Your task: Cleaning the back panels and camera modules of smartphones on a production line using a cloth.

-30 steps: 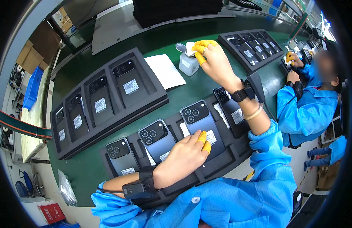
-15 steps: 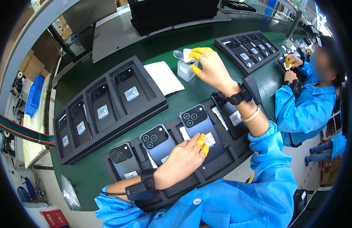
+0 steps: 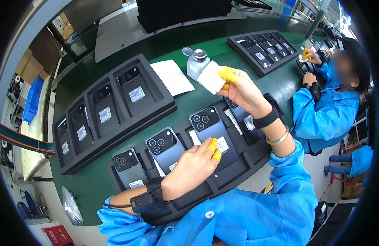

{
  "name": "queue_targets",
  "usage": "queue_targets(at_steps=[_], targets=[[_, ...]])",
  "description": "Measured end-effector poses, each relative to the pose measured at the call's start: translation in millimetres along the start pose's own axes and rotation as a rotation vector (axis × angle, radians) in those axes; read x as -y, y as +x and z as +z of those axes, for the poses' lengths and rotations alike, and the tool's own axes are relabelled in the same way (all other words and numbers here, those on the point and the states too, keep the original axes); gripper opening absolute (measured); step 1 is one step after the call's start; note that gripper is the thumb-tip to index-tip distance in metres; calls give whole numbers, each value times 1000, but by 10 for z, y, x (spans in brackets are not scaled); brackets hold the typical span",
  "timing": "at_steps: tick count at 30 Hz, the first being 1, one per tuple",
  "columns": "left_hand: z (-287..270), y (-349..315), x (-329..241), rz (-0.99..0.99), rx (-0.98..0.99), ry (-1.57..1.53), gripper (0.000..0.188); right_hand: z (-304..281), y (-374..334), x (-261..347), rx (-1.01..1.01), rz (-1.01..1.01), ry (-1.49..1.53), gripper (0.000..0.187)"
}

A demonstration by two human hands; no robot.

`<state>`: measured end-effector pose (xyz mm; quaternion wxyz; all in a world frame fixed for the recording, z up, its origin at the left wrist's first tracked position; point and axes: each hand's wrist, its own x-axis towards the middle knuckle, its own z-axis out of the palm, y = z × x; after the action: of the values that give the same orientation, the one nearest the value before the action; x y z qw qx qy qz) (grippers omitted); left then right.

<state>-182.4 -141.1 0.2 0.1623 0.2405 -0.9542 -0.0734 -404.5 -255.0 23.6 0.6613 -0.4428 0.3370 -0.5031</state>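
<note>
My right hand (image 3: pixel 242 91), with yellow finger cots, pinches a folded white wipe (image 3: pixel 211 78) beside a squat dispenser bottle (image 3: pixel 197 65) whose lid is flipped up. My left hand (image 3: pixel 191 165), also with yellow finger cots, lies with its fingers stretched over the lower part of a dark blue phone (image 3: pixel 210 128), next to its white label. That phone rests back up in a black foam tray (image 3: pixel 222 186). Two more phones (image 3: pixel 163 143) (image 3: pixel 130 166) lie to its left, and another phone (image 3: pixel 242 119) sits to its right, partly behind my right forearm.
A second black foam tray (image 3: pixel 156 108) with several labelled phones stands at the left, near a white sheet (image 3: pixel 172 77). Farther right is another loaded tray (image 3: pixel 261 71). A co-worker in blue (image 3: pixel 329 110) works at the right. A clear plastic bag (image 3: pixel 70 207) lies at the bench's left edge.
My right hand has come down from above the bottle toward me, carrying the wipe, and the bottle top now shows. My left hand stays on the phone. The whole view has shifted slightly.
</note>
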Motion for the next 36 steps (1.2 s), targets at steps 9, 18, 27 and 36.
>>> queue_targets(at_steps=[9,18,27,36], targets=[[-17,-25,-50,-32,34,-62,28,-12,-225,-122,49,24,0,37],[-37,-49,-114,-23,52,62,38,23,-295,-109,-126,-126,-489,29],[-69,-26,-59,-23,80,-32,32,135,-281,-179,38,-637,-1429,21],[-105,-30,-75,-36,102,-54,37,59,-309,-197,260,-550,-1372,24]])
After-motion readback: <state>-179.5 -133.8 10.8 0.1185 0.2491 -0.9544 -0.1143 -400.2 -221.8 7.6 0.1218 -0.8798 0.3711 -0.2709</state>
